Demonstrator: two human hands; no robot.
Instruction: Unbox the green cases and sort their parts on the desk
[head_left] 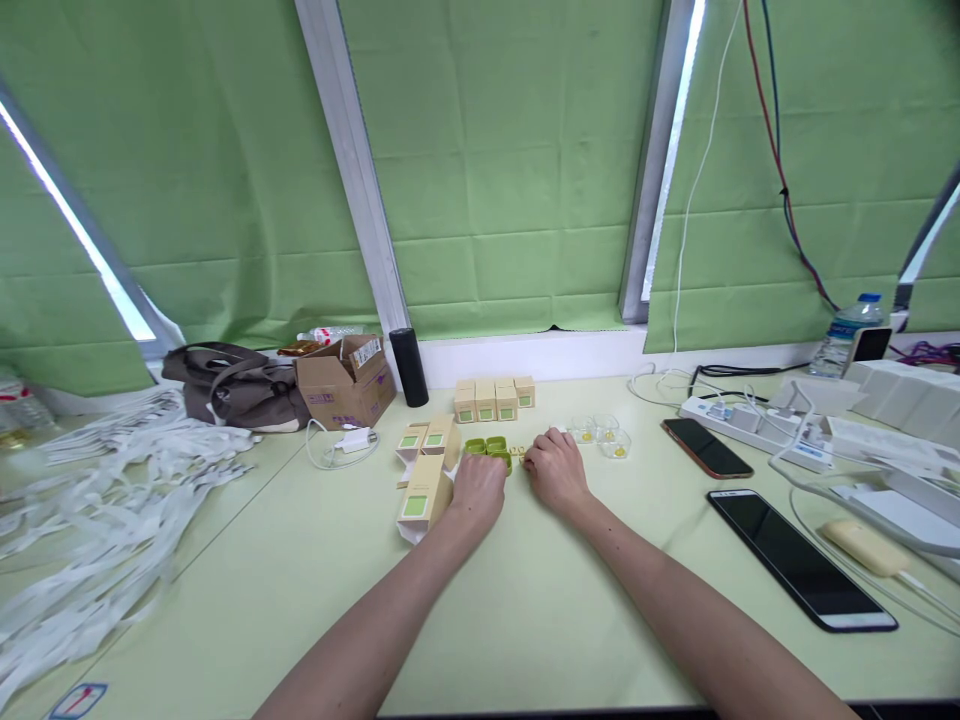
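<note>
My left hand point(480, 487) is closed at the near edge of several small green square cups point(496, 444), its knuckles overlapping the closest one. What its fingers hold, if anything, is hidden. Across a narrow gap, my right hand point(557, 468) rests on the table with curled fingers, the tips beside tiny yellow pieces point(517, 453); I cannot make out what is in them. Just beyond it stand clear cups point(616, 445) with yellow spots inside. Left of my left hand are cream boxes with green labels, the nearest box point(425, 497) lying with a white flap open.
More small boxes point(486, 400) line up at the back. Left are a black cylinder point(409, 368), a cardboard box point(345, 385), a grey bag point(236, 388) and white strips point(97, 540). Right are two phones, one a large phone point(799, 558), and a power strip point(757, 428) with cables.
</note>
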